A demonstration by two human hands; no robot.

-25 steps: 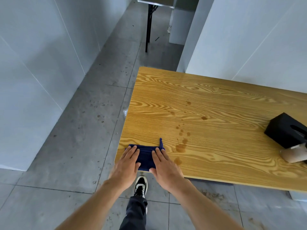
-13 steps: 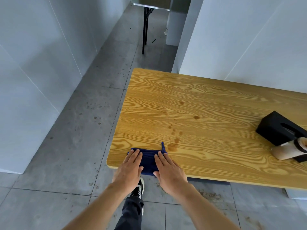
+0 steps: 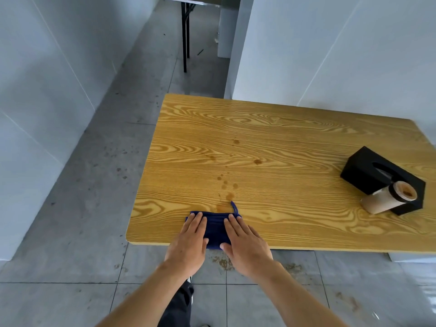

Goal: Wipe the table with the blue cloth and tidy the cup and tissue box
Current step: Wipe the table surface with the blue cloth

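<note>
The folded dark blue cloth lies flat at the near edge of the wood-grain table, toward its left end, a small loop of the cloth sticking up at its far right corner. Left hand and right hand both rest palm-down on the cloth, fingers straight and spread, pressing rather than gripping; the hands sit side by side with a strip of cloth showing between them. Judgement: flat two-handed pressure suits pushing the cloth forward as a pad, and the placement fits that, since the trail of brown spill spots begins just beyond the cloth's far edge and runs away from it toward the table's middle. Wiping appears barely begun; the spots look untouched. Well apart from the cloth, at the table's right end, a tan paper cup lies tipped on its side, mouth facing the camera, interior stained brown, no pooled liquid visible. It touches the black tissue box, which sits skewed to the table edges; its top slot shows a pale sheet, contents otherwise hidden. Both still need tidying. Grey tiled floor lies left of the table.
</note>
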